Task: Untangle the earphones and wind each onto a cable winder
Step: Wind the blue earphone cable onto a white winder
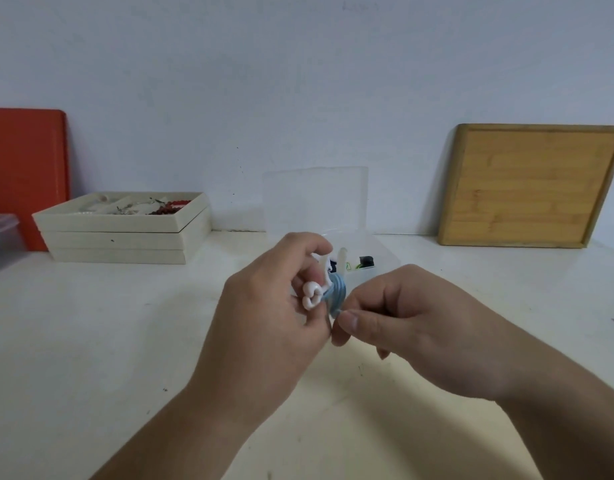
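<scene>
— Where are the earphones?

— Above the middle of the white worktop (91,341). The left hand (264,317) curls round a white plastic cable winder (312,296) wrapped with pale blue earphone cable (337,292).

— The right hand (412,327)?

— Thumb and forefinger pinch that cable's lower coil, probably its loose end. Behind, a clear plastic box (385,251) stands open.

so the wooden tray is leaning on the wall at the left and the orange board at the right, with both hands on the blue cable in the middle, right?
Not quite: the sides are swapped. The head view shows the wooden tray leaning at the right and the orange board at the left. Both hands, left hand and right hand, are on the blue cable.
</scene>
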Available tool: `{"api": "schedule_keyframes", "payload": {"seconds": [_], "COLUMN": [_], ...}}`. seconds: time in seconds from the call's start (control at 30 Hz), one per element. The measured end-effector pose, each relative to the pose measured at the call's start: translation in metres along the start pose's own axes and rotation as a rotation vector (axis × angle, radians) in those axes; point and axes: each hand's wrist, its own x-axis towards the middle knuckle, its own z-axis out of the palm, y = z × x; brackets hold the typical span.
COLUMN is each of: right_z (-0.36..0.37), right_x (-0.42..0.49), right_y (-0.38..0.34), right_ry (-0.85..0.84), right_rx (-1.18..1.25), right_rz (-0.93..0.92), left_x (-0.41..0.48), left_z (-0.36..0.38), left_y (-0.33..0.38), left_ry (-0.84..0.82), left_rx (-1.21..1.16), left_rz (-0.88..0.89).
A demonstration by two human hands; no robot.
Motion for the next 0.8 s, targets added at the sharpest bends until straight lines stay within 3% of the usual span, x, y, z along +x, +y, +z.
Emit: {"api": "schedule_keyframes", "payload": {"seconds": [0.13, 0.3, 0.47, 0.57, 0.67, 0.8], "right_z": [-0.008, -0.017, -0.014, -0.01, 0.0, 0.012], "right_x": [-0.003, -0.002, 0.003, 0.005, 0.009, 0.01], "right_y": [-0.001, 0.003, 0.013, 0.017, 0.02, 0.019], "right_ry": [0.118, 0.453, 0.527, 0.461, 0.262, 0.044], "right_rx": [0.018, 0.026, 0.065, 0.09, 0.043, 0.089], "right_rz": [-0.028, 0.005, 0.131, 0.21, 0.262, 0.223], "left_x": [0.0, -0.002, -0.003, -0.002, 0.0, 0.003], "left_z": [-0.001, 0.0, 0.004, 0.004, 0.004, 0.006], "left_y": [0.001, 0.002, 0.007, 0.009, 0.007, -0.002], "left_ry": [-0.08, -0.188, -0.224, -0.196, -0.111, 0.04], "left_rx": [0.059, -0.072, -0.258, -0.416, -0.537, -0.517], "left_rz": [0.018, 0.023, -0.013, -0.069, -0.135, -0.193]}}
